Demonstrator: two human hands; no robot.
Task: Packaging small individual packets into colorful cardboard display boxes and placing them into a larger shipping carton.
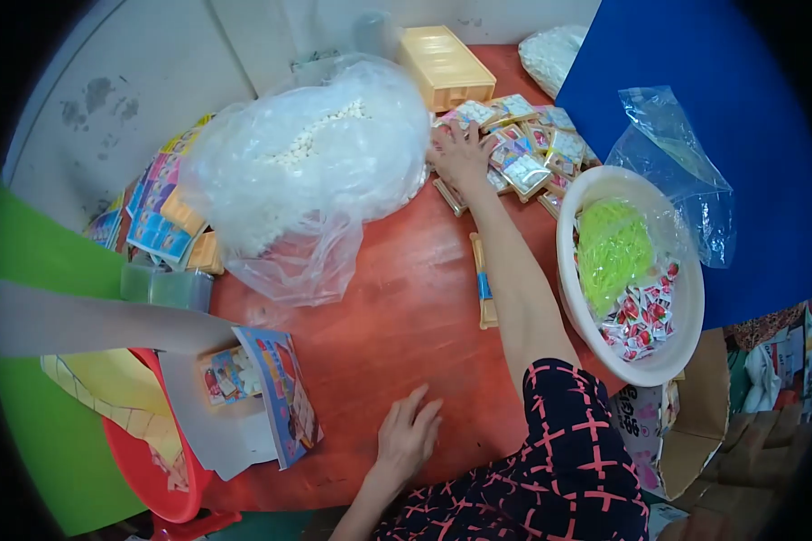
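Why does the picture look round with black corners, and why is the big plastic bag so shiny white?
In the head view, a fisheye lens bends edges and leaves dark corners; light glares off the large crinkled clear plastic bag of white pellets; the outstretched right hand and the red-brown wooden table look fairly sharp.

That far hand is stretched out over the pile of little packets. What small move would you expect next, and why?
Probably the right hand closes on one packet and draws it back. Its fingers are spread flat on the packets, gripping none as far as I can see, and the arm is fully stretched. The left hand rests empty on the red table, near an open card.
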